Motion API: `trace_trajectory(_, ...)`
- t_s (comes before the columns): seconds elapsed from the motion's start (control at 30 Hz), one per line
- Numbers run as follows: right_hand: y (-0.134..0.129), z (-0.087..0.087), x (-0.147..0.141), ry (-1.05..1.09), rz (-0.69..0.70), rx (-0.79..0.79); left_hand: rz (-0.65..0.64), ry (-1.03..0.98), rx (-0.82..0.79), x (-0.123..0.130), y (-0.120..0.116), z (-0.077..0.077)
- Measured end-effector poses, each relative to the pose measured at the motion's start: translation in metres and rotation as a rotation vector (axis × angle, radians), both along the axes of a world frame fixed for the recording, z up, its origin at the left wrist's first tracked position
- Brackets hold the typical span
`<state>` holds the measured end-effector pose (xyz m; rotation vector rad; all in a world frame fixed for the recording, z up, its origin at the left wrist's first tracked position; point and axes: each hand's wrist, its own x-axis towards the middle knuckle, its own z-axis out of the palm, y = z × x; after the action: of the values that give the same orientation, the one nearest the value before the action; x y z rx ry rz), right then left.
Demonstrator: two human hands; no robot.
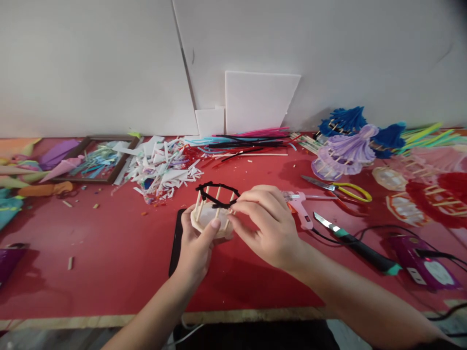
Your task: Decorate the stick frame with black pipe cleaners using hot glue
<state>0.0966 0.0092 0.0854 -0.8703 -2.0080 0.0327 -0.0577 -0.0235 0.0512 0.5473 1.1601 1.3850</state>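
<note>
A small pavilion-like craft frame (pixel 209 214) is held above the table, with a pale many-sided base and several thin upright wooden sticks. Around the stick tops runs a ring of black pipe cleaner (pixel 219 188). My left hand (pixel 197 238) is closed around the base, thumb on its near edge. At the right side of the ring, my right hand (pixel 268 221) pinches the black pipe cleaner; its fingertips partly hide that spot. Below the craft lies a dark flat phone-like object (pixel 176 243), mostly covered by my left hand.
A pink glue gun (pixel 303 211), scissors (pixel 337 187) and a utility knife (pixel 359 249) lie to the right, near a purple power box (pixel 423 262). Finished pipe-cleaner crafts (pixel 345 150) stand behind them. White scraps (pixel 164 167) pile up at back left, beside a brown frame (pixel 113 178).
</note>
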Motion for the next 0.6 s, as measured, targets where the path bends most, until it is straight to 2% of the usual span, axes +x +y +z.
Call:
trace_trajectory(0.2, -0.004, 0.0, -0.006, 0.041, 0.01, -0.012, 0.07, 0.053, 0.053, -0.002, -0.007, 0.0)
trace_trajectory(0.3, -0.005, 0.001, -0.007, 0.082, 0.052, -0.097, 0.055, 0.02, 0.05, -0.003, -0.008, 0.0)
trace_trajectory(0.47, -0.006, 0.002, -0.001, 0.273, 0.102, -0.387, -0.056, -0.099, 0.004, -0.008, -0.007, -0.002)
trace_trajectory(0.6, -0.002, 0.0, 0.01, 0.54, 0.016, -0.531, -0.216, -0.212, 0.008, -0.014, -0.004, -0.002)
